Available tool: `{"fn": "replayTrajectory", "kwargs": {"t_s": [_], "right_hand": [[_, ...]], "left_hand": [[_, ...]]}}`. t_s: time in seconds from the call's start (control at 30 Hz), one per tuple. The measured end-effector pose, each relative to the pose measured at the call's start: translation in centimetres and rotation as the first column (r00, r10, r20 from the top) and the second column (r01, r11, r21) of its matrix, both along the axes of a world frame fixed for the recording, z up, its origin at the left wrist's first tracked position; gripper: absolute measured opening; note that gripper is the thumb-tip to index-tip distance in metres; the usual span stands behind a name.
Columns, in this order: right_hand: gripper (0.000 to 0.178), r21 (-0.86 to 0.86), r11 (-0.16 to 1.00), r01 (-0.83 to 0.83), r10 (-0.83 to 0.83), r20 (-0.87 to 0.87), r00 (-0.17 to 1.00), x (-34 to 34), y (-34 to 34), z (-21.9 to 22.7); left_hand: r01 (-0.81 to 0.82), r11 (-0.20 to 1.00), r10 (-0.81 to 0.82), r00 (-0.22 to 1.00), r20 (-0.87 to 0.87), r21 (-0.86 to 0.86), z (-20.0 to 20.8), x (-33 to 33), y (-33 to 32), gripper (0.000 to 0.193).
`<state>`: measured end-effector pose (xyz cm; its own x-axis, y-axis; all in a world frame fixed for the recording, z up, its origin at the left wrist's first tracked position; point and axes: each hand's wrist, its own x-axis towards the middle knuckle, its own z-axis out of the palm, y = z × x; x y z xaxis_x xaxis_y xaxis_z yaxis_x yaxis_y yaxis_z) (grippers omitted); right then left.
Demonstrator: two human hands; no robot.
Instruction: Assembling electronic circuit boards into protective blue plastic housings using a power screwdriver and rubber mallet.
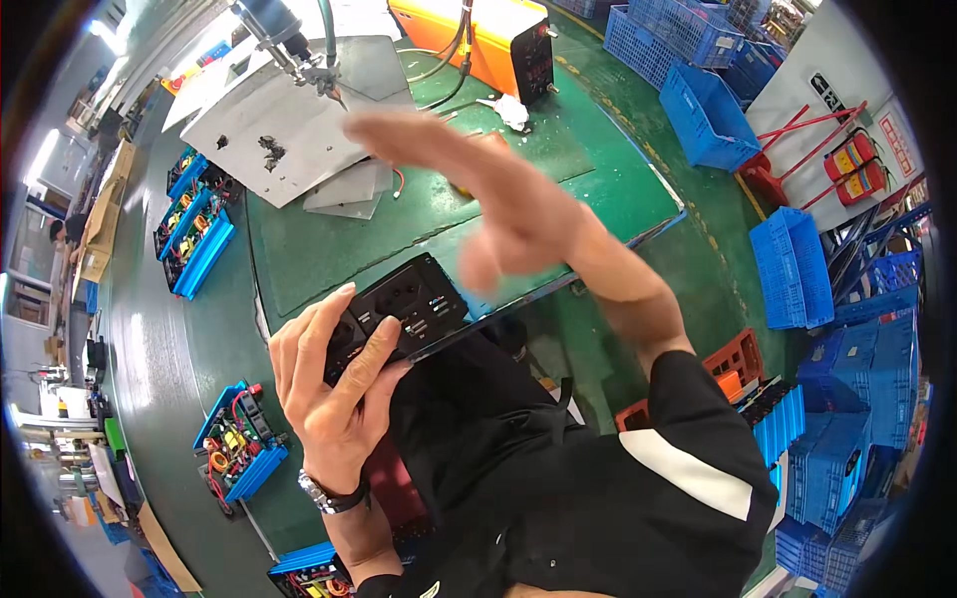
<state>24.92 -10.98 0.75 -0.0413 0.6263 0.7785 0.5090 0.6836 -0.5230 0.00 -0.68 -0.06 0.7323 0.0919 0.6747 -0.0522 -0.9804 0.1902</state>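
Note:
My left hand grips a black panel with round socket openings and small printed labels. Its fingers and thumb lie over the near left part of the panel, which is tilted at the bench's front edge. Above and to the right, my right hand is in the air, blurred by motion. Its fingers stretch out to the left with the thumb apart, and I see nothing in it. Beyond those fingertips hangs a metal tool with a pointed tip, over a pale grey board with dark scorched patches.
Clear plastic sheets lie on the green bench mat. An orange machine with cables stands at the back, a crumpled white piece beside it. Blue housings with circuit parts sit at left. Blue crates stand on the right floor.

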Motion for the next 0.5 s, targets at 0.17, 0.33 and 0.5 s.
{"fn": "replayTrajectory", "kwargs": {"t_s": [0.17, 0.33, 0.5], "right_hand": [[0.042, 0.165, 0.925, 0.341, -0.348, 0.012, 0.937, -0.5, 9.7, 9.7], [0.075, -0.675, 0.579, 0.458, -0.267, 0.373, 0.888, 4.5, 12.3, 15.9], [0.045, -0.287, 0.818, 0.498, -0.456, 0.204, 0.866, 9.0, 20.4, 12.6]], "left_hand": [[-0.043, 0.999, 0.043, 0.998, -0.050, 0.018, 0.2, -0.7, 0.8, 0.036], [-0.024, 0.999, 0.026, 0.998, -0.063, 0.040, 0.1, 0.0, -0.1, 0.040], [-0.046, 0.998, 0.049, 0.996, -0.071, 0.049, -0.2, -0.4, 0.3, 0.041]]}}
